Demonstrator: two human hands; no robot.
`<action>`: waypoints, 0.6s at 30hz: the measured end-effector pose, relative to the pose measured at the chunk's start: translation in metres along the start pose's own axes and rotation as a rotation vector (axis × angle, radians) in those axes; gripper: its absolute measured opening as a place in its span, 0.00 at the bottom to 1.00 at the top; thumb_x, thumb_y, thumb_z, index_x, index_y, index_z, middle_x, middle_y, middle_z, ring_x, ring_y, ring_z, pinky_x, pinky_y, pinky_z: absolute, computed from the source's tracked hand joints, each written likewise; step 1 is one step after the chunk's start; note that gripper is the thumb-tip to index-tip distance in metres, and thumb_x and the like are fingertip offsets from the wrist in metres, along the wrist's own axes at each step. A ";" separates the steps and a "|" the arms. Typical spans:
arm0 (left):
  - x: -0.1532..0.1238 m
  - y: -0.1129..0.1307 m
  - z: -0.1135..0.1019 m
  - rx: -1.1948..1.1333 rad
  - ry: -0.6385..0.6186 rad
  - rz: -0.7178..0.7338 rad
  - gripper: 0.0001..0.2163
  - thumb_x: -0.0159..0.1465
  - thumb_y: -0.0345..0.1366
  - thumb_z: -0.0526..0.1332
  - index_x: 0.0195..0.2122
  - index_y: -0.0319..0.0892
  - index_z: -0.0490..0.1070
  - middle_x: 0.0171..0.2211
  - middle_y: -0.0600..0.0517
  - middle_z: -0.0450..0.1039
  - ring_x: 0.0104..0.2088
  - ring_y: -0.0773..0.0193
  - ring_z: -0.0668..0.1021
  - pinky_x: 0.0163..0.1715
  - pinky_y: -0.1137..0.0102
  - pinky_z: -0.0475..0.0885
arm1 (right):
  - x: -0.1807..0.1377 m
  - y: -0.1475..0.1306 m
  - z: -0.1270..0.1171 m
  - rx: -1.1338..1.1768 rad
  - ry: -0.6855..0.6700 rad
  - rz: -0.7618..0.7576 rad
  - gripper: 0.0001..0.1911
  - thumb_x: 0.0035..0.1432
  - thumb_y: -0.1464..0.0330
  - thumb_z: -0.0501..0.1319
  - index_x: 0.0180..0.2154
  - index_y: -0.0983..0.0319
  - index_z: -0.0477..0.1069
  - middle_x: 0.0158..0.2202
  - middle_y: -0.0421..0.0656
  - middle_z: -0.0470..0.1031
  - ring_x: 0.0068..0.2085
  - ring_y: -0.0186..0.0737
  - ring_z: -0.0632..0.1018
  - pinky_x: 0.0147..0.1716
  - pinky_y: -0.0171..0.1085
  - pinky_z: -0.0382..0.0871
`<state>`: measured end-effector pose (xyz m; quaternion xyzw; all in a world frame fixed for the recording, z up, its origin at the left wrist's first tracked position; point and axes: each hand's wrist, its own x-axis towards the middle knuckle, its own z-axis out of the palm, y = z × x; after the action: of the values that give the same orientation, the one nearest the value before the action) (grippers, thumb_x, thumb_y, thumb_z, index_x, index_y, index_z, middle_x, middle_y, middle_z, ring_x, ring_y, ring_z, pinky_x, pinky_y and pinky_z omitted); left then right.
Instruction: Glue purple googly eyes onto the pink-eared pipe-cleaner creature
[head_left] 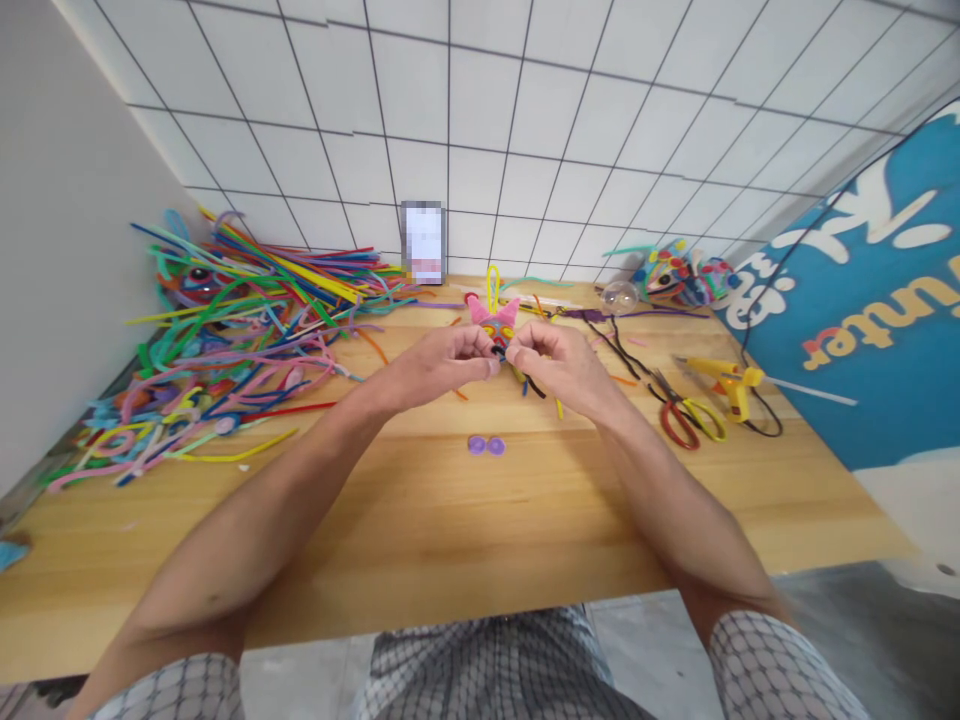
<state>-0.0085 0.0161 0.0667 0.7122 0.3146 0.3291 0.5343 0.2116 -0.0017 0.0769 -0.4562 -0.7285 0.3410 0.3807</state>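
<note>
My left hand (442, 365) and my right hand (561, 365) meet above the middle of the table, each with its fingers pinched. Between the fingertips shows a short, curled black pipe cleaner (499, 351); most of it is hidden. Just behind them is a colourful pipe-cleaner figure (495, 318) with pink pointed ears, red and yellow rings and a yellow loop on top. The hands cover its lower part, and whether they touch it I cannot tell. Nearer me, two purple coils (486, 446) lie side by side on the wood.
A heap of coloured pipe cleaners (255, 330) spreads over the left side. Scissors (686, 420) and a yellow glue gun (724, 382) lie at right. A phone (424, 243) leans on the tiled wall. Finished-looking colourful pieces (679, 275) and a clear dome (619, 297) stand back right.
</note>
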 end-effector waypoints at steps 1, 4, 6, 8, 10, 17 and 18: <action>0.000 0.001 -0.002 -0.031 -0.018 -0.032 0.11 0.60 0.42 0.71 0.35 0.43 0.74 0.26 0.56 0.69 0.25 0.69 0.67 0.25 0.73 0.62 | 0.000 -0.001 0.000 -0.007 -0.007 -0.008 0.11 0.59 0.60 0.63 0.28 0.58 0.70 0.25 0.37 0.69 0.28 0.35 0.65 0.29 0.37 0.56; 0.000 0.001 -0.004 -0.125 -0.026 -0.072 0.10 0.63 0.44 0.69 0.33 0.42 0.76 0.27 0.53 0.72 0.23 0.70 0.65 0.22 0.72 0.59 | -0.002 -0.002 -0.001 -0.025 -0.038 -0.017 0.10 0.60 0.61 0.63 0.29 0.58 0.71 0.24 0.36 0.68 0.28 0.35 0.65 0.29 0.37 0.55; 0.000 -0.001 -0.005 -0.179 -0.032 -0.070 0.12 0.66 0.46 0.67 0.33 0.41 0.77 0.28 0.51 0.75 0.22 0.69 0.66 0.22 0.71 0.59 | -0.002 -0.003 -0.001 -0.032 -0.051 -0.009 0.10 0.60 0.61 0.63 0.29 0.58 0.71 0.24 0.36 0.67 0.28 0.35 0.64 0.29 0.37 0.55; 0.001 -0.004 -0.005 -0.219 -0.044 -0.067 0.13 0.68 0.46 0.67 0.33 0.41 0.77 0.30 0.50 0.76 0.22 0.69 0.66 0.22 0.70 0.60 | -0.002 -0.002 -0.002 -0.029 -0.059 0.002 0.10 0.61 0.61 0.63 0.29 0.58 0.71 0.24 0.36 0.67 0.28 0.36 0.64 0.30 0.38 0.56; 0.001 -0.006 -0.006 -0.244 -0.070 -0.064 0.14 0.67 0.46 0.69 0.33 0.41 0.76 0.30 0.50 0.76 0.23 0.70 0.67 0.23 0.71 0.61 | -0.002 -0.001 -0.002 -0.021 -0.070 0.010 0.11 0.61 0.60 0.63 0.29 0.58 0.71 0.24 0.36 0.66 0.29 0.36 0.64 0.30 0.38 0.56; 0.001 -0.006 -0.007 -0.220 -0.114 -0.024 0.17 0.64 0.49 0.75 0.37 0.40 0.75 0.32 0.52 0.75 0.24 0.72 0.66 0.23 0.73 0.59 | 0.001 0.002 -0.002 0.042 -0.092 0.033 0.13 0.59 0.58 0.63 0.28 0.58 0.69 0.23 0.35 0.64 0.28 0.34 0.63 0.30 0.38 0.54; 0.001 -0.004 -0.006 -0.201 -0.105 -0.029 0.17 0.64 0.48 0.75 0.37 0.40 0.75 0.31 0.53 0.75 0.24 0.72 0.65 0.23 0.73 0.59 | 0.001 0.002 -0.002 0.049 -0.094 0.037 0.13 0.58 0.57 0.63 0.28 0.58 0.69 0.24 0.35 0.64 0.28 0.34 0.62 0.30 0.38 0.54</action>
<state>-0.0133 0.0214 0.0639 0.6667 0.2621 0.3135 0.6233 0.2140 0.0006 0.0769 -0.4436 -0.7285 0.3865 0.3508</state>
